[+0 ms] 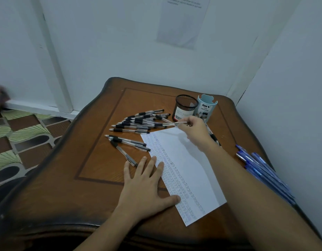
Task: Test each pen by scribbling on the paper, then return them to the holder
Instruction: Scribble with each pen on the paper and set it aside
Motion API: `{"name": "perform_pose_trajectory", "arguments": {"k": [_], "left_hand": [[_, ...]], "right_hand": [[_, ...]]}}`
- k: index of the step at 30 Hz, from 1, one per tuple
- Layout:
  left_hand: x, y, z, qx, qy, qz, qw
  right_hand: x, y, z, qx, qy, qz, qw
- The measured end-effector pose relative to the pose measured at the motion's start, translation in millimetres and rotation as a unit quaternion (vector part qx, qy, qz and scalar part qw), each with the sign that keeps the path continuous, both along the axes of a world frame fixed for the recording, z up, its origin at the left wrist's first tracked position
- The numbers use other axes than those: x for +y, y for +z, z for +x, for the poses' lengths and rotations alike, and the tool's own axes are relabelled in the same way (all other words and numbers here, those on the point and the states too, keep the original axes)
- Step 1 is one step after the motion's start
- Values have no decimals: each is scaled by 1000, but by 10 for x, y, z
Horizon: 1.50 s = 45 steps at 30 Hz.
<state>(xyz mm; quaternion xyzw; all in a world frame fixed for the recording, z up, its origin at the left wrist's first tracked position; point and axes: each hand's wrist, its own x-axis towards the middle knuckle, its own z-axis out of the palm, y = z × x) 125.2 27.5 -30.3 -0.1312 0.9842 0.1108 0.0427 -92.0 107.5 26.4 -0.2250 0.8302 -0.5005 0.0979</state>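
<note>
A white paper sheet [189, 171] with rows of scribbles lies slanted on the wooden table [95, 178]. My left hand [147, 183] lies flat on the paper's left edge, fingers spread. My right hand [194, 131] is above the paper's far corner, pinching the end of a clear black-grip pen [165, 124] that lies level and points left. A pile of black pens [140, 122] spreads left of it, with three more black pens [126, 144] nearer me. A black mesh holder [185, 106] stands empty behind my right hand.
A light blue desk organiser [208, 107] stands right of the mesh holder. One pen [213, 137] lies partly under my right wrist. Several blue pens [261, 169] lie along the table's right edge by the wall. Patterned floor shows at the left.
</note>
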Motion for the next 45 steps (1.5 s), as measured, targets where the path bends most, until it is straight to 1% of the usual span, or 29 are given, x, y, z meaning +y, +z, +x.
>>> {"name": "perform_pose_trajectory", "arguments": {"k": [3,6,8,9,11,13,16,19,22,24,27,29,32,34,37,39,43,45], "left_hand": [[9,-1,-4,1,3,-8,1000],[15,1,-11,3,8,-10,1000],[21,-11,-10,6,11,-14,1000],[27,-16,-7,10,13,-16,1000],[40,-20,-5,16,16,-17,1000],[52,-13,-4,15,19,-18,1000],[65,-6,-6,15,24,-19,999],[72,-8,-1,18,27,-17,999],[71,-12,-1,22,27,-18,999],[72,-13,-3,21,27,-18,999],[63,-16,-6,18,23,-16,999],[53,-21,-5,20,20,-19,999],[54,-22,-3,21,20,-21,999],[57,-22,-3,22,19,-22,999],[54,-30,-11,24,20,-23,999],[55,-34,-12,23,20,-24,999],[62,-37,-13,26,22,-27,999],[62,-39,-11,28,22,-28,999]], "right_hand": [[159,174,168,-59,-16,-113,992],[320,300,334,-130,-28,-267,955],[427,312,471,-167,-8,-330,929],[480,308,541,-180,2,-342,922],[579,276,661,-194,20,-324,926],[663,234,755,-189,35,-281,940],[754,200,852,-195,36,-244,949],[813,148,921,-215,21,-238,947],[878,42,983,-207,33,-273,939],[908,-28,1012,-202,17,-283,938],[953,-148,1021,-261,1,-293,920],[1009,-201,1037,-270,0,-261,927],[1080,-326,1067,-200,24,-190,961],[1108,-428,1086,-155,55,-181,970],[1113,-437,1103,-168,61,-192,965],[1110,-422,1104,-170,66,-178,967],[1105,-463,1114,-145,65,-102,982],[1098,-487,1116,-134,54,-83,986]]}}
